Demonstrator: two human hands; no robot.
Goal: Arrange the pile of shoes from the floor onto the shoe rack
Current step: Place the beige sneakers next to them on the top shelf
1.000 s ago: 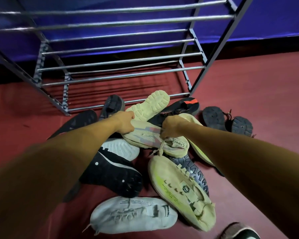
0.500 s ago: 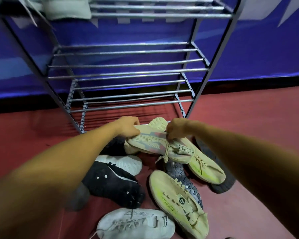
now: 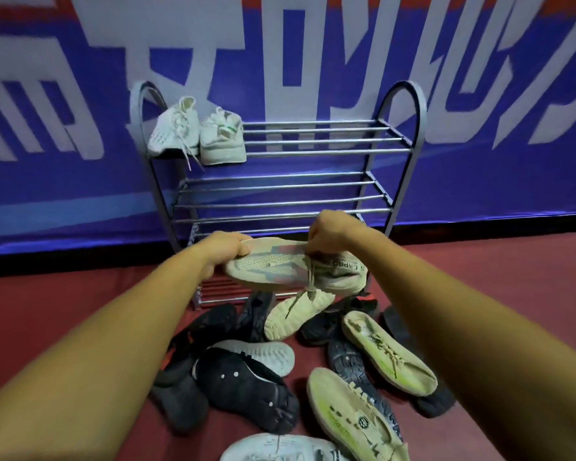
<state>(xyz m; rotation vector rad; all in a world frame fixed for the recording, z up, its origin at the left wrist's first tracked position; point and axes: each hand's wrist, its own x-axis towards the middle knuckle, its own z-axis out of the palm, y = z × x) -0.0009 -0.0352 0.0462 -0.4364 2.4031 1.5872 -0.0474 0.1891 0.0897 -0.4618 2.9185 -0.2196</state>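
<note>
Sneaker [image 3: 280, 267] raised, left hand [image 3: 225, 249] gripping toe, right hand [image 3: 326, 232] pinching collar

On the shoe rack [image 3: 313, 152], white shoes [image 3: 218, 141] block the top-left; rightward and below seems free.

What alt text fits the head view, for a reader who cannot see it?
A left hand and right hand hold a beige sneaker above a pile of shoes on the red floor. Behind stands a metal shoe rack, two pale shoes on top.
</note>
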